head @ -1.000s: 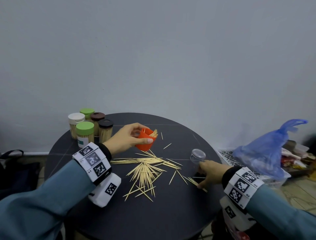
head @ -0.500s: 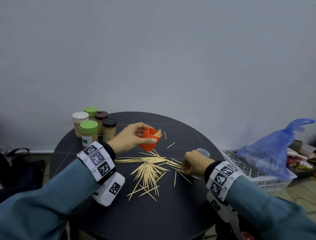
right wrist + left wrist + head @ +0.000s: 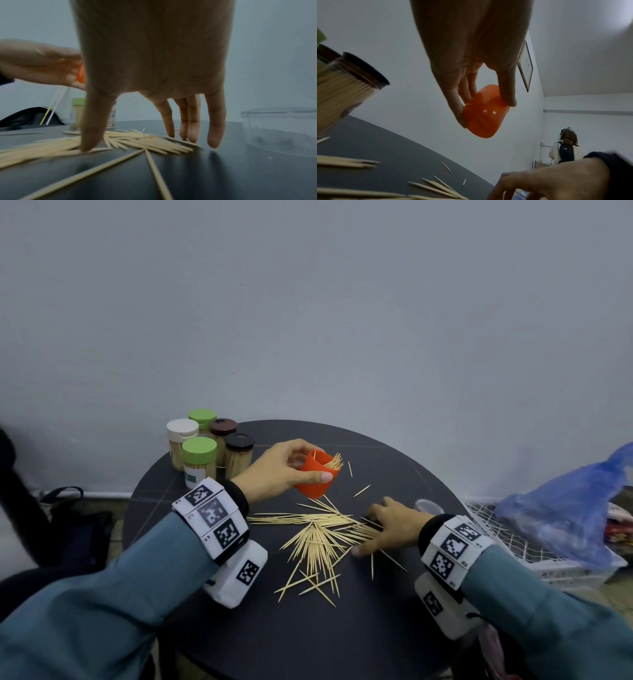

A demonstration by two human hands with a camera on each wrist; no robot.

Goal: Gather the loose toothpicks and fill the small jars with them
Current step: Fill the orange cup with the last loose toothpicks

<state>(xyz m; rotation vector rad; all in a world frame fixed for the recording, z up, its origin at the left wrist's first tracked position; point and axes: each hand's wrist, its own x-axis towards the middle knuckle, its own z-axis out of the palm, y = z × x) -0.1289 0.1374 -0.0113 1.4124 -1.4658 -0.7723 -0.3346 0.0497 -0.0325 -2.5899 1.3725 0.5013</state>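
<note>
A heap of loose toothpicks (image 3: pixel 322 537) (image 3: pixel 123 140) lies in the middle of the round black table (image 3: pixel 308 628). My left hand (image 3: pixel 291 470) (image 3: pixel 481 108) grips a small orange jar (image 3: pixel 317 478) (image 3: pixel 485 113) above the table, tilted, with toothpicks sticking out of its mouth. My right hand (image 3: pixel 380 532) (image 3: pixel 150 142) rests on the right end of the heap, fingers straight and spread, thumb and fingertips touching the toothpicks and the tabletop. A clear lid (image 3: pixel 428 505) (image 3: pixel 281 129) sits just right of that hand.
Several capped jars full of toothpicks (image 3: pixel 209 450) stand at the table's back left. A white wire basket (image 3: pixel 507 539) with a blue plastic bag (image 3: pixel 565 501) sits off the table's right side. A dark bag (image 3: pixel 68 529) lies on the floor at left. The wall is close behind.
My right hand has moved left from the table's right edge onto the toothpick heap and spread its fingers. My left hand still holds the orange jar in about the same place.
</note>
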